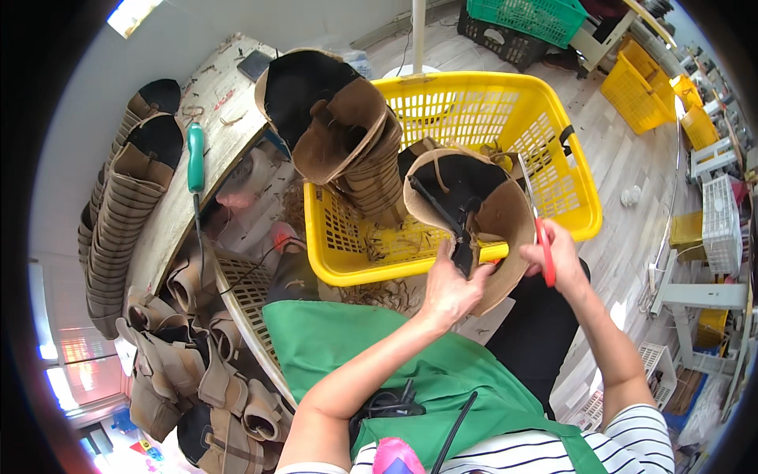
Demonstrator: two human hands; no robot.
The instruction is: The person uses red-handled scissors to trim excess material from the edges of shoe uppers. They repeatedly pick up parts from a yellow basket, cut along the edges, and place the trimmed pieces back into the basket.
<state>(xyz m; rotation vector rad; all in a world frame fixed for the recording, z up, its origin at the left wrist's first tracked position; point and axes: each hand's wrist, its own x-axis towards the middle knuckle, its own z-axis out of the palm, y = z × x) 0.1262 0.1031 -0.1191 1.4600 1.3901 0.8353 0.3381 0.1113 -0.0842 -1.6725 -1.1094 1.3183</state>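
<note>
Head view: tan-and-black piece (509,217) just beyond the left fingers, beside the right.
Left hand (453,292): fingers pinching the piece's near edge.
Right hand (562,257): fingers curled round red-handled scissors (546,254).
Yellow basket (355,278): beyond the left fingers.

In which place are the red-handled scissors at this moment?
In the head view, right of centre, the red-handled scissors are in the right hand, beside the brown-and-black piece that the left hand holds.
</note>
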